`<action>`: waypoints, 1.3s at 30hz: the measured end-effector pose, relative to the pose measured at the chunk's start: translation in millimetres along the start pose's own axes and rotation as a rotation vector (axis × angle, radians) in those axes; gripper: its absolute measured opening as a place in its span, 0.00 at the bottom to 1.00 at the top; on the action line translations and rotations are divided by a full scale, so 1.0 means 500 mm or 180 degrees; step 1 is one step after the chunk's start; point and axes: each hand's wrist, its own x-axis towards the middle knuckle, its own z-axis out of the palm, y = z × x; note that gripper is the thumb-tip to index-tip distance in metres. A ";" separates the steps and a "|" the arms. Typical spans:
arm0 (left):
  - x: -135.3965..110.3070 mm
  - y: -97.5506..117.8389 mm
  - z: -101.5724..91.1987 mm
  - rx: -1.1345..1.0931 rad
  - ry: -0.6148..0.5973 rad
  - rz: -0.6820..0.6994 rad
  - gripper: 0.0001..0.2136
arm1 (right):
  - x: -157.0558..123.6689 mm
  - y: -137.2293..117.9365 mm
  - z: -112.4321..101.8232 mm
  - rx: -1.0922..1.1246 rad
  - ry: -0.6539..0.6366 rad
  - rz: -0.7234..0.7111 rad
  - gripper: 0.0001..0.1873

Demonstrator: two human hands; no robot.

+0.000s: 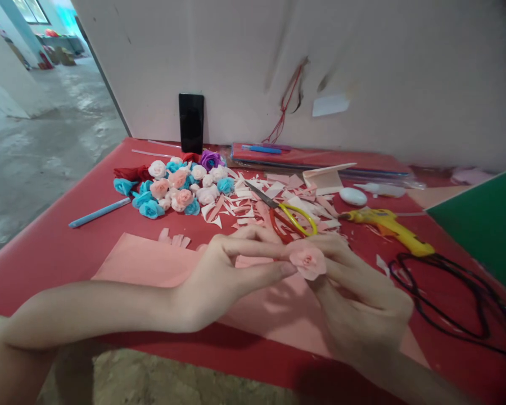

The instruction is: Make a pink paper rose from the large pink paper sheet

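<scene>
A pink paper rose (307, 260) is held up between both hands, its open face turned toward me. My left hand (240, 264) pinches the rose's left edge between thumb and forefinger. From the right, my right hand (358, 292) grips the flower low, its fingers closed around the base, which is hidden. Below the hands lies a large sheet of pink crepe paper (147, 261). Just beyond them, scissors (284, 211) with one red and one yellow handle rest on pink and white paper scraps (253, 199).
Finished paper roses (181, 185) are heaped at the back left, near a blue stick (99, 212) and an upright phone (191, 124). On the right lie a yellow glue gun (388, 225) with its black cord (447, 315), a white oval object (353, 196) and a green board (484, 225).
</scene>
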 end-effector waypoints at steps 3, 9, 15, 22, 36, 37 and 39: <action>0.001 -0.002 -0.001 -0.0074 0.0059 -0.0057 0.07 | 0.001 -0.005 0.001 -0.0150 -0.0081 -0.0054 0.20; 0.008 0.005 -0.001 -0.0149 0.0164 -0.0194 0.08 | 0.008 -0.019 -0.001 -0.0178 -0.0148 0.0076 0.16; 0.006 0.008 -0.004 -0.0084 0.0116 -0.0061 0.08 | 0.015 -0.033 -0.005 0.0108 -0.0136 0.0555 0.11; 0.005 0.009 -0.006 -0.0055 0.0022 -0.0060 0.08 | 0.007 -0.034 -0.004 0.0048 0.0219 0.0933 0.14; 0.002 0.004 -0.006 -0.0100 0.0013 -0.0114 0.07 | 0.019 -0.041 -0.003 -0.0132 0.0104 0.0540 0.09; 0.001 0.005 -0.007 -0.0063 -0.0015 -0.0108 0.07 | 0.019 -0.038 -0.004 -0.0116 0.0122 0.0598 0.09; 0.001 0.005 -0.010 -0.0031 -0.0075 -0.0115 0.07 | 0.019 -0.033 -0.007 -0.0021 0.0200 0.0742 0.10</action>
